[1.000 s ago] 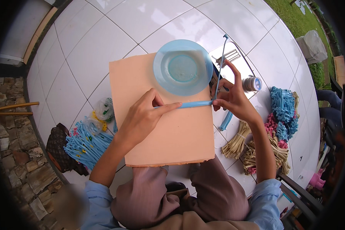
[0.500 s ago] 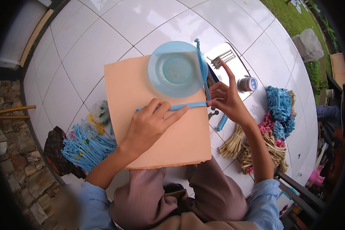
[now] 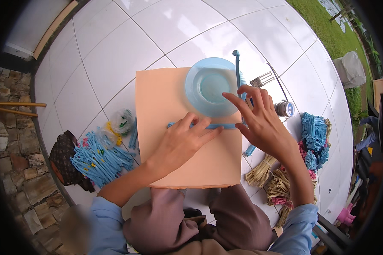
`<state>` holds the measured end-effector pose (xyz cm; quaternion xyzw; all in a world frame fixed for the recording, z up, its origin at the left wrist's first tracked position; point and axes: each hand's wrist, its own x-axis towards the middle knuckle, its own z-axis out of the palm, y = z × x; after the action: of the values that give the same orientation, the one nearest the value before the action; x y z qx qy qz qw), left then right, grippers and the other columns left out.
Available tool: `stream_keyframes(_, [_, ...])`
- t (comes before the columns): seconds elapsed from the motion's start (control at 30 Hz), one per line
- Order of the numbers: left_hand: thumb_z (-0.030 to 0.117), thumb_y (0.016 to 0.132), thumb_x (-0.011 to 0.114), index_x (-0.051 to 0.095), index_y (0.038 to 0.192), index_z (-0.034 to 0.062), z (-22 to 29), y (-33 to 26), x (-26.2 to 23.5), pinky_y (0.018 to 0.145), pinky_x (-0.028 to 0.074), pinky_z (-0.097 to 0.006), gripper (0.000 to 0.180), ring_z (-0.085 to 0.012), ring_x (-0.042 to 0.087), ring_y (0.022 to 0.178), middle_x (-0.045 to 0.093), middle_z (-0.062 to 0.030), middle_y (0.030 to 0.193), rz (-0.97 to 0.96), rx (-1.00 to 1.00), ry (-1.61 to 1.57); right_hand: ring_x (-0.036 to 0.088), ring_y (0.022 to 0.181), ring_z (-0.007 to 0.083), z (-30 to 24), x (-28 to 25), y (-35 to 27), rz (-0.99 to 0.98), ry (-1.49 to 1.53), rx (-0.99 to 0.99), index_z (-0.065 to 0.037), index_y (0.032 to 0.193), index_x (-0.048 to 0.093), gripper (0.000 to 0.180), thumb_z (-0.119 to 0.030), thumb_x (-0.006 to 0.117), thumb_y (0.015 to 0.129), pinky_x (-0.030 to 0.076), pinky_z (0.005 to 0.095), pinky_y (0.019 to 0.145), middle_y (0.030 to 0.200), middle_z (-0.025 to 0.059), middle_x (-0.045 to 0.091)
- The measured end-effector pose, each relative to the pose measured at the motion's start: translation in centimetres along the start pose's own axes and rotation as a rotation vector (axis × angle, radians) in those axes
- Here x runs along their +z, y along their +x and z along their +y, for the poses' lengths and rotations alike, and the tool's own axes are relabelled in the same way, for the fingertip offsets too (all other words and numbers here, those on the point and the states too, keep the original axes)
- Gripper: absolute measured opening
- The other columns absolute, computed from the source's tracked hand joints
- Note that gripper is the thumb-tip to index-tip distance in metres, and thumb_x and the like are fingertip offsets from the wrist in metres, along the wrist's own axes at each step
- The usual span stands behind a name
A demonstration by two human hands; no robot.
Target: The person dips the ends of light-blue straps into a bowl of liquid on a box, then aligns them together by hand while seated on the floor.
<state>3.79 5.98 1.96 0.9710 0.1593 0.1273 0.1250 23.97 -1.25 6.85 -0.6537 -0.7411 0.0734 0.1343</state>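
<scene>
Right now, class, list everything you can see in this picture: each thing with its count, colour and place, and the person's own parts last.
Board: one, peach, on the lap.
Dish: one, translucent blue, on the board's far right corner.
Strip: one, blue, lying flat across the board under the fingers.
Upright strip: one, blue, at the dish's right rim.
Left bundle: many blue pieces, on the floor to the left.
Plastic bag: one, clear, beside that bundle.
Tape roll: one, on the floor to the right.
Right bundle: blue and pink pieces, far right.
Straw bunches: several, tan, lower right.
Floor tiles: white.
Left hand: pressing the strip.
Right hand: fingers spread at the dish's edge.
</scene>
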Motion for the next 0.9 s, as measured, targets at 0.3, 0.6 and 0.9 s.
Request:
stream_keyframes(0.3, [0.013, 0.073, 0.058, 0.061, 0.116, 0.0222, -0.1, 0.0, 0.1, 0.065, 0.054, -0.03, 0.044, -0.0173, 0.051, 0.096, 0.052, 0.0014, 0.102, -0.014, -0.001, -0.01, 0.041, 0.106, 0.0257, 0.8, 1.3, 2.7, -0.009, -0.118, -0.161, -0.014, 0.108, 0.062, 0.042, -0.029, 0.071, 0.069, 0.036, 0.0411, 0.089, 0.111, 0.0069, 0.043])
stream_keyframes(0.6, [0.013, 0.074, 0.057, 0.06, 0.117, 0.0226, -0.1, 0.0, 0.1, 0.066, 0.055, -0.029, 0.043, -0.0172, 0.049, 0.097, 0.052, 0.0022, 0.103, -0.027, 0.002, 0.012, 0.042, 0.1, 0.0246, 1.2, 2.0, 2.8, -0.043, -0.115, -0.132, -0.024, 0.115, 0.061, 0.054, -0.033, 0.074, 0.063, 0.034, 0.041, 0.09, 0.11, 0.0052, 0.044])
stream_keyframes(0.9, [0.013, 0.074, 0.057, 0.06, 0.118, 0.0219, -0.2, -0.1, 0.1, 0.067, 0.055, -0.029, 0.044, -0.0181, 0.049, 0.097, 0.051, 0.0009, 0.103, -0.044, 0.005, 0.005, 0.043, 0.103, 0.0241, 1.6, 2.3, 3.2, -0.046, -0.093, -0.174, -0.017, 0.108, 0.064, 0.046, -0.037, 0.072, 0.067, 0.038, 0.039, 0.089, 0.107, 0.0035, 0.048])
